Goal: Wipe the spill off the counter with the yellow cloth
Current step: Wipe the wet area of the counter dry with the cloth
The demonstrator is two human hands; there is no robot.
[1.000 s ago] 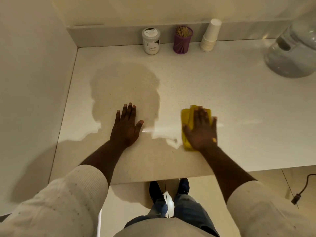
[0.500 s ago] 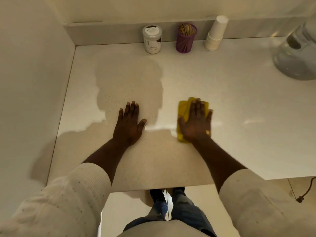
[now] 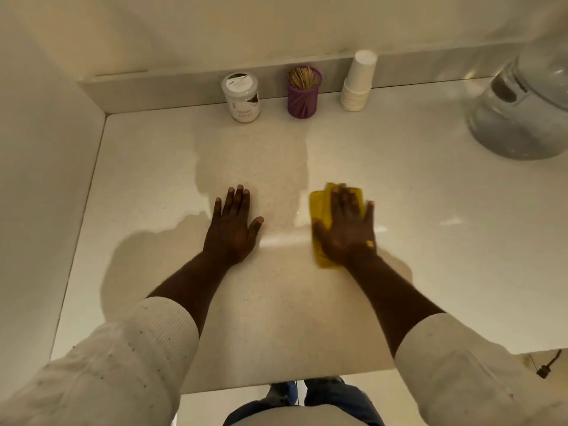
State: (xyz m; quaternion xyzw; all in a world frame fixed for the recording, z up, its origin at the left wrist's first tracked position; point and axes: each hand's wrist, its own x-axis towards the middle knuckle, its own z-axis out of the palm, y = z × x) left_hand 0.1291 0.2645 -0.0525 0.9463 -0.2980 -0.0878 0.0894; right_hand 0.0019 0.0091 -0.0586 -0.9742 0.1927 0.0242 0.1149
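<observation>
Yellow cloth (image 3: 319, 210), folded into a pad, lies flat on the pale speckled counter (image 3: 445, 256) under my right hand (image 3: 345, 232). That hand is spread open with the palm pressing down, fingers extended over the cloth rather than curled round it, so it pins the pad without gripping it. My left hand (image 3: 233, 229) is also open and flat on the bare counter just to the left, holding nothing and bracing me.

I cannot pick out the spill with certainty; the glossy streak (image 3: 285, 239) between my hands may be wet film or only reflected light, and the darker patches look like my own shadow. My judgement is that I am mid-wipe. To do it well I would keep the palm pressure even, sweep in overlapping passes across that shiny strip, and lead with the cloth's clean edge so liquid is gathered and not smeared outward. I would pull strokes toward myself but stop short of the counter's front edge, so nothing drips to the floor.

At the back wall the labelled jar (image 3: 241, 96), purple toothpick holder (image 3: 303, 92) and stack of paper cups (image 3: 358, 84) stand well clear.
</observation>
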